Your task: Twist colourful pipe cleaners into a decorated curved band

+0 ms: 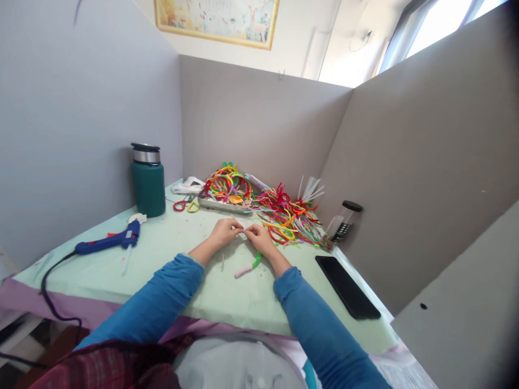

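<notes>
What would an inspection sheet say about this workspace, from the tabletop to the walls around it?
Surface: pale green table cover, with small scraps on it.
Things in hand: a thin lilac strip; a pink-and-green fuzzy piece lies below the hands.
Clutter: tray heaped with coloured loops, strip pile beside it, glue gun, green bottle, black phone.
Hands: left hand and right hand pinch the strip, fingertips close together.
Cables: dark cord from the glue gun, over the table's edge; plug not seen.
Surroundings: grey partitions, framed picture, window.
</notes>
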The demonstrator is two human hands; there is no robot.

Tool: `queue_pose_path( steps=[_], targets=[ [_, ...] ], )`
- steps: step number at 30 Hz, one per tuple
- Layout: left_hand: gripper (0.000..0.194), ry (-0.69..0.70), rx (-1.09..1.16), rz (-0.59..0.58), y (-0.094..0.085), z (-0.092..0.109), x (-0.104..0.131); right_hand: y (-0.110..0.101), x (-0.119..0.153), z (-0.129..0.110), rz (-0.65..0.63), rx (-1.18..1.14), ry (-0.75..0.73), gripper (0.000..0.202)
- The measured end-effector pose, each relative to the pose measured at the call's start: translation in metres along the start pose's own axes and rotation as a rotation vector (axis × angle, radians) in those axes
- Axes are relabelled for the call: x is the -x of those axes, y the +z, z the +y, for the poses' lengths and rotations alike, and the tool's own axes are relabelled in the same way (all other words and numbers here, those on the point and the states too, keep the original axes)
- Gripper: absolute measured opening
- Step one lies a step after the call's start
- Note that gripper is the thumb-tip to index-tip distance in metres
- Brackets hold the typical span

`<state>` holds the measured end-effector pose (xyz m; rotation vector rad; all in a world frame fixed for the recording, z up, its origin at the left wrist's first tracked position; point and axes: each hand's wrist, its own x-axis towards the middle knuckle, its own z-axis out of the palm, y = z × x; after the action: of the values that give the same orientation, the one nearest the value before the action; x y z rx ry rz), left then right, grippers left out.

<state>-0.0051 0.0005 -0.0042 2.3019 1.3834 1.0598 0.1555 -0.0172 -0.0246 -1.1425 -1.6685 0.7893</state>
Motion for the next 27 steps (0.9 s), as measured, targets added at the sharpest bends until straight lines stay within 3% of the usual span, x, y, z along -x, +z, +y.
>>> queue_pose_path(
  steps=[8,27],
  targets=[
    [0.025,0.003,-0.013,-0.086,-0.0012,0.0007,0.0012,-0.0007,0.0011,-0.0021,-0.001,0.022,-0.019,0.014],
    [0.02,0.027,-0.007,-0.067,-0.0007,0.0018,0.0022,-0.0001,0.0012,-0.0008,-0.012,0.019,-0.044,0.014]
  ],
)
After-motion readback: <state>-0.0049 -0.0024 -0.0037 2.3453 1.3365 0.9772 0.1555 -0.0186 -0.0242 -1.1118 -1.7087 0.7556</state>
